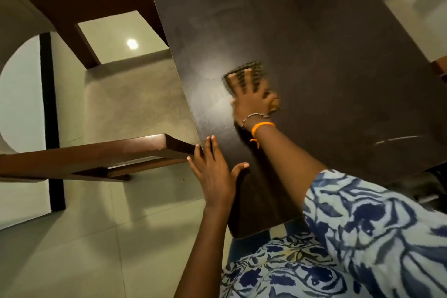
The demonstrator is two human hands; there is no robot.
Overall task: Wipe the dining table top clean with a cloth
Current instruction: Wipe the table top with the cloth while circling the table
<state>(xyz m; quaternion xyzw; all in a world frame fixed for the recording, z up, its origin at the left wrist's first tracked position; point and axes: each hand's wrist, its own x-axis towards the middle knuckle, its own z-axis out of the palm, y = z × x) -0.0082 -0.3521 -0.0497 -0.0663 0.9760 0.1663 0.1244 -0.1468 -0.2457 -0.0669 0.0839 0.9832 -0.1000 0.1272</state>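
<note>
The right hand (251, 97) pressed flat, fingers spread, on a small striped, motion-blurred cloth (244, 72) near the dark wooden tabletop's (314, 55) left edge; soft and light, it likely needed palm pressure. The left hand (215, 174) lay open, bracing that edge.

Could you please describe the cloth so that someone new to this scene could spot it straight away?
Start at the dark dining table. Near its left edge, the right hand presses flat on the cloth. It is the striped, blurred patch showing past the fingers.
</note>
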